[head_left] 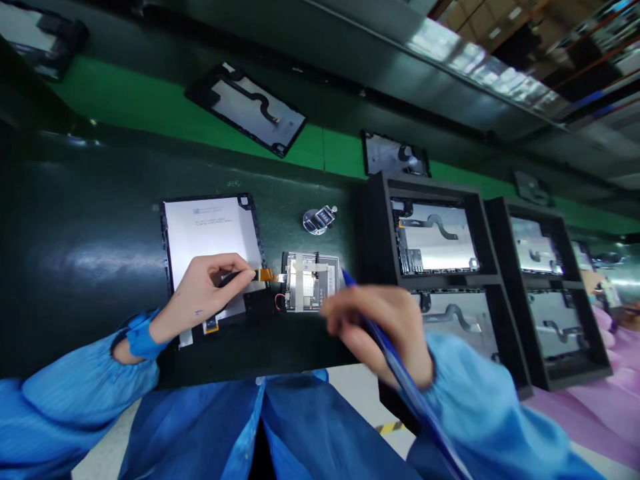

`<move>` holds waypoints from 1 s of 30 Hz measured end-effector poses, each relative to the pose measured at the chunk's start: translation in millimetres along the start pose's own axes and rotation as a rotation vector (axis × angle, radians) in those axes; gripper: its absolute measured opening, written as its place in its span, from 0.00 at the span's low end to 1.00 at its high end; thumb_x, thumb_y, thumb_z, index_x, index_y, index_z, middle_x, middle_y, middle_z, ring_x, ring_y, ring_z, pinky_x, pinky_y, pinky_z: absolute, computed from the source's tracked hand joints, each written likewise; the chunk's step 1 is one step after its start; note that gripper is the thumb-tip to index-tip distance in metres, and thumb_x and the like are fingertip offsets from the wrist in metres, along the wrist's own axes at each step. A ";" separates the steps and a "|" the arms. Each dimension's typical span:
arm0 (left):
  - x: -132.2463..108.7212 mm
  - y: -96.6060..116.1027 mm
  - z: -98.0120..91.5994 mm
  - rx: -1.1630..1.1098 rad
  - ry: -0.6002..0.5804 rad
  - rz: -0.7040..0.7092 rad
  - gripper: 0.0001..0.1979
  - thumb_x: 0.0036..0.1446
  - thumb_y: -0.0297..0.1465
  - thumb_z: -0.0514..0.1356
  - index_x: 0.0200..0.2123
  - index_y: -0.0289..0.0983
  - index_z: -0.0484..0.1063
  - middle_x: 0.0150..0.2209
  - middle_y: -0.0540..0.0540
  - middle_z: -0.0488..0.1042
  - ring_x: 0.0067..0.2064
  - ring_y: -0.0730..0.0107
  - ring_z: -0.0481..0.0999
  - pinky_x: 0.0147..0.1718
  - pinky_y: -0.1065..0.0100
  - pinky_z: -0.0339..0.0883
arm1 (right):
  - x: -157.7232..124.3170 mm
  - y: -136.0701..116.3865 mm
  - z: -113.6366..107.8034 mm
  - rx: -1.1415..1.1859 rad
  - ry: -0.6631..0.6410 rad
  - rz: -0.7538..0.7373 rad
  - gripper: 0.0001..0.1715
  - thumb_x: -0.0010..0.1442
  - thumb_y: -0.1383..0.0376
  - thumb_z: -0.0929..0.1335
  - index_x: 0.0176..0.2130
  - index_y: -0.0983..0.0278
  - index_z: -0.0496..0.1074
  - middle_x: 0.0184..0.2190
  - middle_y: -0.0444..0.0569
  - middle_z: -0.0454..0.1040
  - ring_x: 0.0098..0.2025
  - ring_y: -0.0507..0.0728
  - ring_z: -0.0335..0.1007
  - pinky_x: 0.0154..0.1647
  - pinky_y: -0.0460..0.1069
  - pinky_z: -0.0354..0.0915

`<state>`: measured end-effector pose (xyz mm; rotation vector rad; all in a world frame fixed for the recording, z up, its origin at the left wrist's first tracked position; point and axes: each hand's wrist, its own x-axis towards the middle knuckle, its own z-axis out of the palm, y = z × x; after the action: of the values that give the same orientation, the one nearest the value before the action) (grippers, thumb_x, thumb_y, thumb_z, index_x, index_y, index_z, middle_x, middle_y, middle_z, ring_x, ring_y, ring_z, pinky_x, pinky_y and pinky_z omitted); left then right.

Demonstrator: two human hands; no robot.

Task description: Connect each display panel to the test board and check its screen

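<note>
My left hand [213,283] reaches over a display panel [210,227] with a white back and black frame. Its thumb and index finger pinch a flex cable [267,275], whose orange end points at the circuit board [310,283]. Whether the cable is joined to the board I cannot tell. Pale tape strips cross the board, and a thin red wire loops at its left edge. My right hand [385,327], smeared by motion, is just right of the board and closed around a long blue pen-like tool [383,340], its tip pointing up and left.
A silver tally counter [320,219] stands behind the board. To the right are black divided trays [377,227] holding display panels. More panels [260,107] lie on the green strip at the back. Someone in pink sleeves [600,380] is at the far right.
</note>
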<state>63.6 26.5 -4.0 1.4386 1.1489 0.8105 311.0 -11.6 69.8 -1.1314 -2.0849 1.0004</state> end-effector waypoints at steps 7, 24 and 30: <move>4.4 -3.2 -9.2 0.049 0.021 -0.003 0.12 0.63 0.38 0.59 0.34 0.37 0.78 0.31 0.49 0.78 0.33 0.69 0.74 0.31 0.70 0.65 | -64.7 -14.0 67.3 0.222 0.093 0.431 0.15 0.69 0.53 0.63 0.36 0.60 0.70 0.24 0.44 0.71 0.23 0.51 0.65 0.24 0.47 0.59; 26.9 -36.7 -64.5 0.833 0.263 0.073 0.26 0.60 0.30 0.53 0.60 0.24 0.64 0.63 0.30 0.64 0.67 0.42 0.59 0.66 0.47 0.51 | 23.9 28.2 167.6 0.036 0.213 0.148 0.20 0.65 0.62 0.63 0.23 0.60 0.53 0.16 0.36 0.56 0.17 0.46 0.53 0.23 0.42 0.58; 26.2 -39.1 -64.3 0.778 0.261 0.054 0.27 0.61 0.33 0.52 0.61 0.28 0.63 0.65 0.34 0.63 0.69 0.48 0.56 0.68 0.47 0.44 | 26.0 28.5 170.5 -0.031 0.258 0.064 0.19 0.65 0.66 0.65 0.25 0.61 0.54 0.17 0.35 0.57 0.17 0.45 0.55 0.23 0.41 0.57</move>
<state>3.4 70.3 -32.4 2.0367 1.7480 0.6184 183.2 -37.4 -46.6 -1.2769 -1.8752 0.8059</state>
